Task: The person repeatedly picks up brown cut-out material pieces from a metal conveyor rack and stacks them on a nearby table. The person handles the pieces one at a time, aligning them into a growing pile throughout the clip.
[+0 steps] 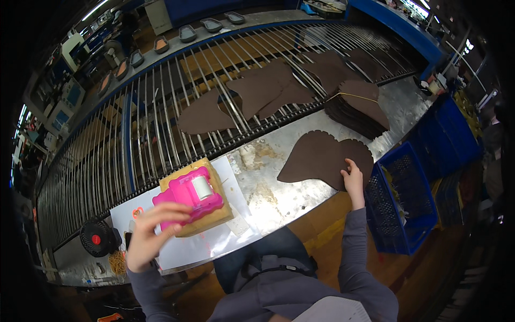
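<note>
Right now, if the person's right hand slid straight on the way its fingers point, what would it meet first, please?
The right hand already rests on the brown cut piece. Its fingers point up-left across it, so it would probably cross that piece first, then bare metal table before the roller rack; depth is uncertain.

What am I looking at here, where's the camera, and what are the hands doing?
There is one picture, taken by a wide-angle camera worn on a person's head and looking down, which is why straight edges bend. No machine is doing the work, only two bare hands. The left hand grips a pink plastic hand tool over a tan block on white sheets. The right hand rests on a dark brown cut piece with a scalloped edge, lying on the metal table. Behind it sits a stack of similar pieces, and more lie on a conveyor of metal rods. A blue crate stands to the right, and a small fan to the left.
</note>
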`<action>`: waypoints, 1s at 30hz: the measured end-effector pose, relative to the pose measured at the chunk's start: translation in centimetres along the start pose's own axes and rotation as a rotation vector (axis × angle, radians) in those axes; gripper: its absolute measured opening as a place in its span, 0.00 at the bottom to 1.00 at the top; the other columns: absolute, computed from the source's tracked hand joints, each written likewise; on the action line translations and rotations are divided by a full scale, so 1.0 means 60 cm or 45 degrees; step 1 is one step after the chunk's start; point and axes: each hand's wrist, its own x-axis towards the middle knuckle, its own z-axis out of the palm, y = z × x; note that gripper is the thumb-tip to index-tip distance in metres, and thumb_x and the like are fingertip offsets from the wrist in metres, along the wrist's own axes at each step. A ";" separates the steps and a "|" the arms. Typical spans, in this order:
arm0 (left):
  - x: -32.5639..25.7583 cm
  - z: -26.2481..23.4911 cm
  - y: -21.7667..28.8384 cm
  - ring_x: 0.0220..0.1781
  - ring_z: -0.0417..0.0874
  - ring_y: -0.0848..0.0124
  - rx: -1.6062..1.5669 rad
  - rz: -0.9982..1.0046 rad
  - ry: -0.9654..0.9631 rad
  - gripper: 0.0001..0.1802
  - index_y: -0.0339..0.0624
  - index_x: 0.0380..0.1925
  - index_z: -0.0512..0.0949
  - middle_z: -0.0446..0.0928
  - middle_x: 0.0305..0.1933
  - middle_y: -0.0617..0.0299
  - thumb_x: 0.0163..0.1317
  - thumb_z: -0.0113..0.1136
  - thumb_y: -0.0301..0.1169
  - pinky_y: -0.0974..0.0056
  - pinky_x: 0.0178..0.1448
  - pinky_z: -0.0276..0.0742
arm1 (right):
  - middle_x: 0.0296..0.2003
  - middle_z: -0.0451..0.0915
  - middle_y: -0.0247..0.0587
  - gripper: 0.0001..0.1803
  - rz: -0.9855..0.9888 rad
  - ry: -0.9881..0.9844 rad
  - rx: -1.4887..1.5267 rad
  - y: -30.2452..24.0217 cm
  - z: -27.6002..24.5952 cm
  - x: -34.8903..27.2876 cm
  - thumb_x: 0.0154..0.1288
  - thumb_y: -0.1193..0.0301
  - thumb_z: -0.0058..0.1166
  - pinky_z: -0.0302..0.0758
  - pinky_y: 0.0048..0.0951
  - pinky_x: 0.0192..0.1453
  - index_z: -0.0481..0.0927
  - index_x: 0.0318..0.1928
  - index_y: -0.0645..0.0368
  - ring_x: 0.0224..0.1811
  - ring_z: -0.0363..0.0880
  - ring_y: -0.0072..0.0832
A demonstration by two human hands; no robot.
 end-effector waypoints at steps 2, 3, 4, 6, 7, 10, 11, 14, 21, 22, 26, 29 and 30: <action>-0.029 0.040 -0.002 0.54 0.84 0.61 -0.102 -0.027 -0.041 0.13 0.36 0.42 0.85 0.83 0.49 0.52 0.55 0.64 0.17 0.60 0.60 0.77 | 0.52 0.78 0.49 0.23 -0.147 0.106 -0.190 -0.011 0.009 -0.015 0.57 0.71 0.66 0.73 0.41 0.61 0.81 0.55 0.56 0.54 0.78 0.47; -0.029 0.067 0.005 0.56 0.83 0.61 -0.204 -0.036 -0.107 0.13 0.37 0.43 0.86 0.83 0.50 0.52 0.56 0.64 0.18 0.59 0.61 0.76 | 0.52 0.78 0.48 0.22 -0.224 0.144 -0.284 -0.023 0.013 -0.030 0.56 0.70 0.67 0.73 0.41 0.61 0.82 0.53 0.56 0.55 0.77 0.46; -0.020 0.100 0.003 0.59 0.81 0.60 -0.253 -0.030 -0.198 0.13 0.37 0.45 0.85 0.82 0.54 0.53 0.58 0.63 0.19 0.60 0.63 0.74 | 0.50 0.76 0.47 0.19 -0.151 0.127 -0.246 -0.054 0.006 -0.043 0.55 0.70 0.68 0.73 0.41 0.60 0.84 0.49 0.57 0.57 0.75 0.45; 0.037 0.192 -0.033 0.62 0.78 0.56 -0.180 0.089 -0.302 0.16 0.36 0.51 0.81 0.78 0.59 0.53 0.62 0.61 0.22 0.58 0.66 0.72 | 0.51 0.77 0.47 0.20 -0.066 0.136 -0.207 -0.034 0.019 -0.033 0.54 0.70 0.69 0.73 0.41 0.60 0.84 0.49 0.58 0.56 0.76 0.44; 0.075 0.246 -0.067 0.65 0.76 0.56 -0.129 0.134 -0.242 0.19 0.38 0.54 0.80 0.76 0.63 0.54 0.62 0.62 0.25 0.58 0.67 0.70 | 0.51 0.77 0.47 0.20 -0.037 0.133 -0.195 -0.025 0.025 -0.027 0.54 0.70 0.70 0.73 0.41 0.59 0.84 0.49 0.59 0.55 0.76 0.44; 0.206 0.413 -0.193 0.66 0.72 0.51 0.123 0.202 0.160 0.24 0.37 0.59 0.76 0.71 0.67 0.50 0.62 0.63 0.30 0.57 0.68 0.70 | 0.49 0.78 0.46 0.21 0.037 0.249 -0.147 -0.014 0.032 -0.021 0.51 0.70 0.71 0.74 0.40 0.58 0.84 0.48 0.60 0.53 0.78 0.43; 0.238 0.465 -0.224 0.65 0.71 0.49 0.246 0.096 0.290 0.24 0.34 0.57 0.75 0.71 0.64 0.48 0.61 0.64 0.30 0.55 0.67 0.69 | 0.48 0.79 0.45 0.22 0.071 0.217 -0.143 -0.003 0.031 -0.017 0.51 0.70 0.72 0.74 0.40 0.57 0.83 0.48 0.60 0.52 0.79 0.43; 0.268 0.488 -0.214 0.58 0.72 0.49 0.433 -0.108 0.448 0.21 0.29 0.50 0.76 0.73 0.55 0.46 0.58 0.65 0.27 0.51 0.63 0.70 | 0.44 0.80 0.44 0.24 0.067 0.156 -0.131 -0.007 0.034 -0.011 0.49 0.70 0.72 0.76 0.39 0.54 0.82 0.49 0.59 0.50 0.80 0.42; 0.273 0.498 -0.209 0.53 0.73 0.51 0.491 -0.081 0.487 0.13 0.27 0.39 0.77 0.72 0.50 0.45 0.53 0.63 0.19 0.52 0.58 0.73 | 0.45 0.80 0.42 0.24 0.008 0.206 -0.126 -0.030 0.024 -0.032 0.48 0.72 0.72 0.76 0.38 0.54 0.82 0.48 0.59 0.49 0.80 0.40; 0.271 0.499 -0.207 0.53 0.74 0.50 0.492 -0.043 0.521 0.13 0.26 0.39 0.77 0.72 0.50 0.44 0.52 0.62 0.18 0.51 0.57 0.73 | 0.45 0.80 0.42 0.23 0.006 0.200 -0.136 -0.030 0.020 -0.031 0.48 0.72 0.72 0.76 0.38 0.54 0.82 0.48 0.59 0.49 0.80 0.40; 0.271 0.497 -0.206 0.50 0.76 0.42 0.394 -0.082 0.519 0.16 0.23 0.41 0.76 0.71 0.51 0.40 0.49 0.60 0.12 0.50 0.54 0.76 | 0.45 0.79 0.42 0.22 -0.038 0.174 -0.131 -0.033 0.018 -0.029 0.49 0.73 0.72 0.75 0.37 0.54 0.83 0.47 0.60 0.49 0.79 0.40; 0.263 0.495 -0.173 0.50 0.78 0.39 0.240 -0.126 0.529 0.19 0.26 0.44 0.77 0.73 0.53 0.40 0.49 0.58 0.11 0.49 0.52 0.78 | 0.46 0.79 0.43 0.25 -0.115 0.181 -0.056 -0.004 0.031 -0.021 0.52 0.73 0.70 0.74 0.37 0.56 0.81 0.53 0.59 0.51 0.78 0.40; 0.257 0.487 -0.155 0.50 0.79 0.40 0.187 -0.126 0.459 0.20 0.28 0.46 0.78 0.74 0.53 0.40 0.49 0.57 0.12 0.49 0.53 0.78 | 0.47 0.79 0.44 0.27 -0.155 0.174 -0.023 0.006 0.039 -0.021 0.53 0.72 0.70 0.73 0.37 0.58 0.80 0.56 0.58 0.52 0.78 0.41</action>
